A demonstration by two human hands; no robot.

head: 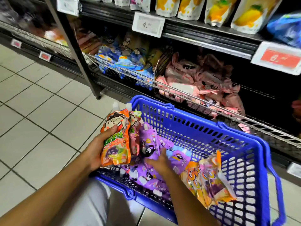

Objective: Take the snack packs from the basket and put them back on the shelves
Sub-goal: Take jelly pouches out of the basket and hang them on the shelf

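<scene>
The left hand (96, 154) grips two orange pouches (116, 139) at the 9 o'clock rim of the basket (228, 128); the right hand (160, 162) presses the purple packs (149, 175), grip unclear. The back pouch may slip, as one thumb holds both

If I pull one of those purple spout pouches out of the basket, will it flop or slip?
Purple pouches lie crumpled, so probably floppy. Their glossy film may be slippery. The right hand reaches among them; gripping near the spout seems safest.
</scene>
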